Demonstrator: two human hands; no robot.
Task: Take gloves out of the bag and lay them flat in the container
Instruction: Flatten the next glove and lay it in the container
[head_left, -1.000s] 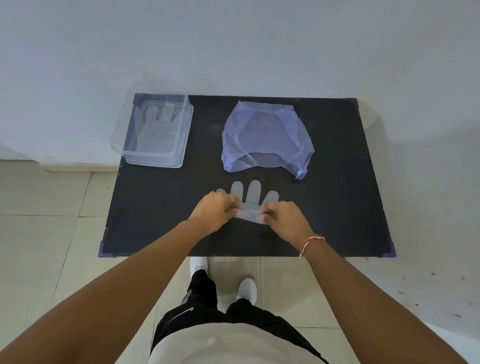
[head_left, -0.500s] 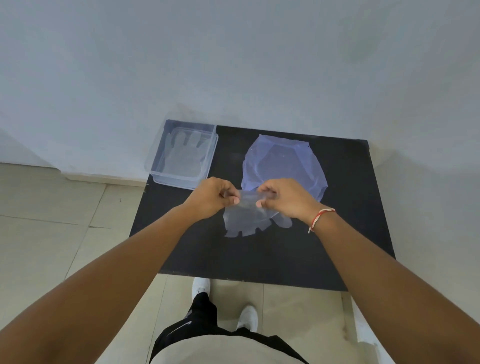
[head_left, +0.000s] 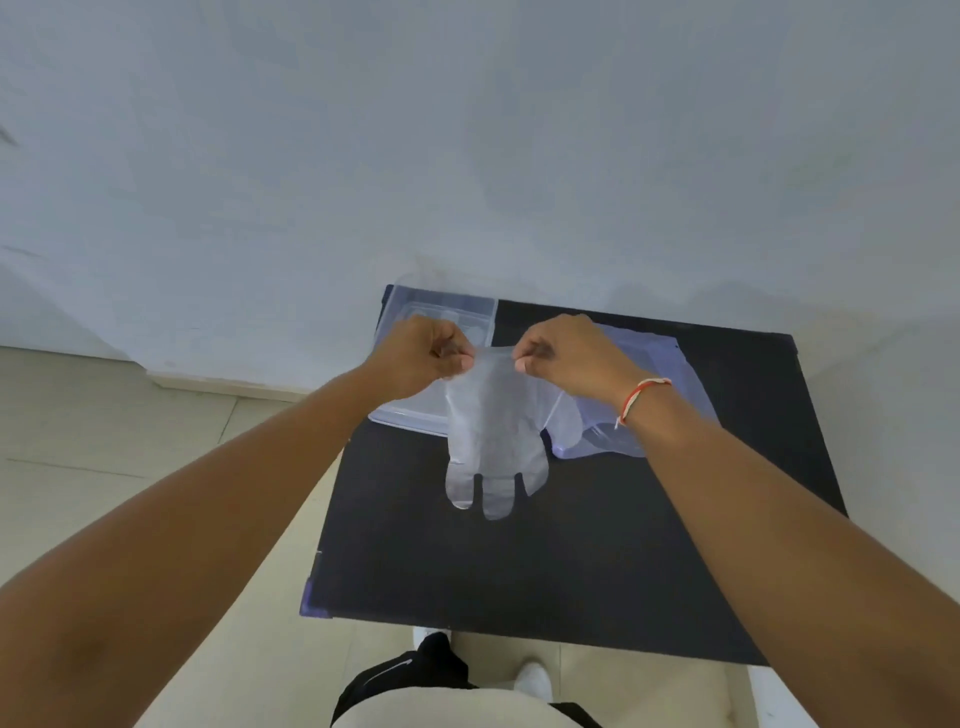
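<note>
The clear plastic glove (head_left: 493, 441) hangs upright in the air above the black table (head_left: 571, 561), its long axis vertical, cuff at the top and finger ends pointing down toward the table's near edge. 3 finger tips show clearly at the bottom; the thumb juts out to the right, partly lost against the bag behind it.

The left hand (head_left: 421, 356) pinches the cuff's left corner between thumb and fingertips, a narrow grip closed on the film. The right hand (head_left: 566, 353) pinches the cuff's right corner the same way. The 2 hands are level with each other and close together, the cuff stretched between them, and the whole glove dangles below both grips. A red and white thread band (head_left: 639, 397) circles the right wrist.

The clear container (head_left: 415, 410) sits at the table's far left corner, largely hidden by the left hand and the hanging glove. Pale glove shapes lie flat on its floor (head_left: 467, 325); how many I cannot tell.

The bluish translucent bag (head_left: 654, 374) lies toward the table's far edge, right of the container and behind the right wrist, its mouth facing the near edge. What it holds cannot be made out.
</note>
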